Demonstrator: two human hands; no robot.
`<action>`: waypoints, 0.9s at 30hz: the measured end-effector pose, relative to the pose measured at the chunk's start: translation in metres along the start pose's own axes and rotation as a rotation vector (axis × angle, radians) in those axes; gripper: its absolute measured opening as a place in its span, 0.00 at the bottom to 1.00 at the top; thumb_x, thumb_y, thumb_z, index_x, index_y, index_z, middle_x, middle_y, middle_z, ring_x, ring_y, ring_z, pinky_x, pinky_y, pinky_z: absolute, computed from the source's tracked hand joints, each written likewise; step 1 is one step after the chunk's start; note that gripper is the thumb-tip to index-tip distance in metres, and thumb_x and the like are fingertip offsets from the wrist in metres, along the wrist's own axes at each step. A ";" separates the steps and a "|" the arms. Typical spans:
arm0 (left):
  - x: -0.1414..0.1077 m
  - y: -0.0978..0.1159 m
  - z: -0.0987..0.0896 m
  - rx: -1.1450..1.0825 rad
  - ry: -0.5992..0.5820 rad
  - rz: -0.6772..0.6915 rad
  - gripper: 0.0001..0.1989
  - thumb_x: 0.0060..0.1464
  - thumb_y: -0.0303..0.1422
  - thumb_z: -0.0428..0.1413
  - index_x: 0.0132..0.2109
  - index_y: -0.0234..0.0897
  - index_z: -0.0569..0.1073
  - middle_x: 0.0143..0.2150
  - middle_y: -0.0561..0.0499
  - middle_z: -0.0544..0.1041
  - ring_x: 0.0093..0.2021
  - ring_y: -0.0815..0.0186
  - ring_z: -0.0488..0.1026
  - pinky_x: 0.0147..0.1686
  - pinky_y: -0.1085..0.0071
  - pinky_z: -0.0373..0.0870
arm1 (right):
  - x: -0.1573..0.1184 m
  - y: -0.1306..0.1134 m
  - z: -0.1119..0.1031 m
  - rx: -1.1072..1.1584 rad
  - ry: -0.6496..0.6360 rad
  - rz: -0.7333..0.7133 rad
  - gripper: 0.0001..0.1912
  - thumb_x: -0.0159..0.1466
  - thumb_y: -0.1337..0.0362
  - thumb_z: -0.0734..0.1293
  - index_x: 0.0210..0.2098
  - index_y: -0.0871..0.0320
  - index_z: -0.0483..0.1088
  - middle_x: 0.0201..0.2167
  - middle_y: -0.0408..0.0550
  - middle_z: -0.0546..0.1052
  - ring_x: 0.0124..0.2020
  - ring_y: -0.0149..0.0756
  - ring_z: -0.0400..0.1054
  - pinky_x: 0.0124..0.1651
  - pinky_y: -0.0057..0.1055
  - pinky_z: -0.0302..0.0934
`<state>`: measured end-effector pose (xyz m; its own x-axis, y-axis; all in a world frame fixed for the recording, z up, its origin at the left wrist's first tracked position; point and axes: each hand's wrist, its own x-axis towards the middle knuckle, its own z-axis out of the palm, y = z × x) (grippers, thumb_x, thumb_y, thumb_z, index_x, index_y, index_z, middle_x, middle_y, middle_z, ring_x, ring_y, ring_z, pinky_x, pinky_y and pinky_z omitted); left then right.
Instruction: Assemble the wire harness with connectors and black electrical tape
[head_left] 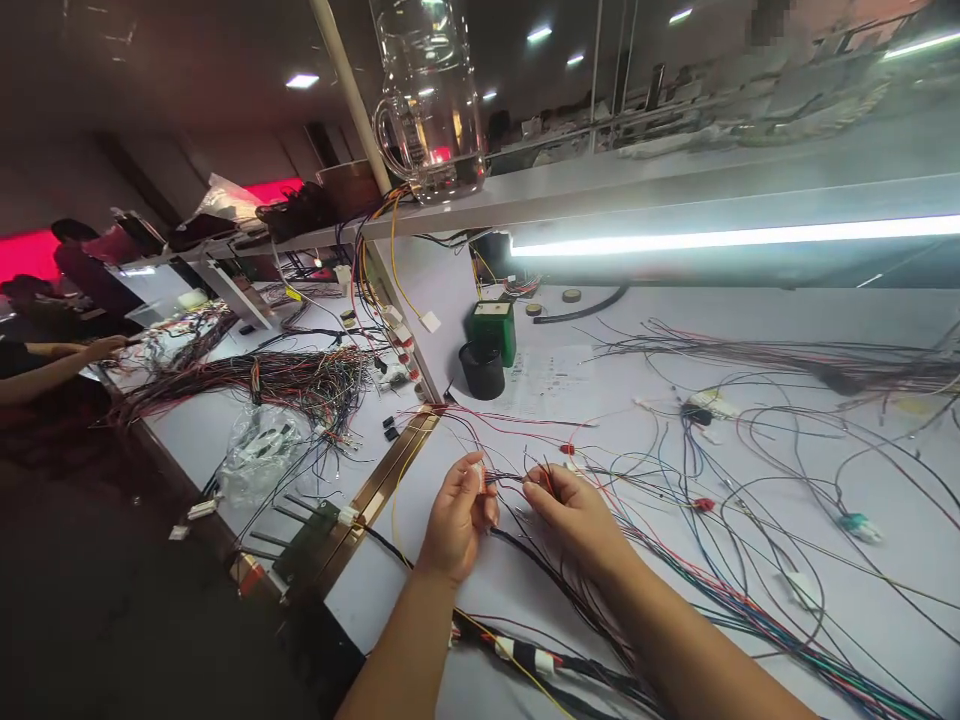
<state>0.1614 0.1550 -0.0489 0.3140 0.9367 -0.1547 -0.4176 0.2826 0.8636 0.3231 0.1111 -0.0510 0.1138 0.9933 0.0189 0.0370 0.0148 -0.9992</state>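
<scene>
Between the fingers of my left hand is a small white and orange connector. Thin dark wires run from it across to my right hand, whose thumb and fingers pinch some of them. Their far ends are partly hidden by the fingers. Beneath both hands a black cable slopes down the white table. Close to the front edge lies a taped black wire bundle with white bands. A small red connector rests just beyond my right hand.
Loose coloured wires spread over the right side. A black cup and a green box stand at the back by a divider. A glass jug sits on the shelf above. At far left another person's arm reaches over a wire pile.
</scene>
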 end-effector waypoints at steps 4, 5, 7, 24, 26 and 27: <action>0.002 -0.003 0.002 0.060 0.049 0.025 0.22 0.55 0.43 0.57 0.53 0.40 0.65 0.30 0.54 0.71 0.20 0.75 0.65 0.23 0.76 0.62 | -0.001 -0.003 0.002 -0.017 -0.006 0.009 0.13 0.61 0.53 0.63 0.29 0.56 0.64 0.25 0.39 0.63 0.28 0.31 0.57 0.32 0.27 0.55; 0.002 -0.005 0.002 0.098 0.059 0.035 0.21 0.56 0.44 0.57 0.52 0.39 0.66 0.30 0.54 0.71 0.20 0.75 0.65 0.23 0.76 0.62 | 0.000 -0.002 0.003 -0.019 -0.008 0.009 0.13 0.61 0.53 0.63 0.29 0.56 0.65 0.25 0.39 0.64 0.28 0.32 0.58 0.33 0.28 0.56; 0.002 -0.008 0.002 0.195 0.067 0.059 0.19 0.57 0.45 0.55 0.49 0.37 0.68 0.30 0.53 0.72 0.21 0.75 0.65 0.24 0.75 0.63 | 0.000 0.000 0.005 -0.019 -0.014 0.012 0.12 0.61 0.53 0.63 0.30 0.56 0.66 0.25 0.40 0.65 0.29 0.32 0.60 0.33 0.28 0.57; -0.003 -0.012 0.003 0.373 0.038 0.140 0.18 0.60 0.45 0.50 0.49 0.37 0.69 0.27 0.55 0.69 0.22 0.73 0.63 0.25 0.75 0.62 | -0.001 0.003 0.007 0.071 -0.049 0.047 0.16 0.60 0.51 0.65 0.30 0.58 0.65 0.24 0.41 0.63 0.27 0.30 0.57 0.30 0.27 0.57; -0.003 -0.011 0.002 0.354 0.034 0.131 0.18 0.60 0.45 0.51 0.49 0.37 0.70 0.27 0.55 0.68 0.22 0.74 0.63 0.25 0.75 0.61 | -0.001 0.003 0.007 0.078 -0.062 0.056 0.16 0.59 0.51 0.66 0.30 0.57 0.65 0.24 0.40 0.63 0.27 0.30 0.57 0.30 0.27 0.56; -0.003 -0.011 0.002 0.344 0.034 0.128 0.18 0.60 0.45 0.51 0.49 0.37 0.70 0.28 0.55 0.69 0.22 0.74 0.63 0.25 0.74 0.61 | -0.002 0.002 0.006 0.072 -0.068 0.054 0.16 0.60 0.50 0.66 0.30 0.57 0.65 0.25 0.40 0.64 0.27 0.31 0.57 0.31 0.27 0.57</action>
<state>0.1664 0.1487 -0.0574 0.2465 0.9680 -0.0463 -0.1387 0.0826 0.9869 0.3169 0.1102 -0.0531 0.0456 0.9984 -0.0346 -0.0388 -0.0329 -0.9987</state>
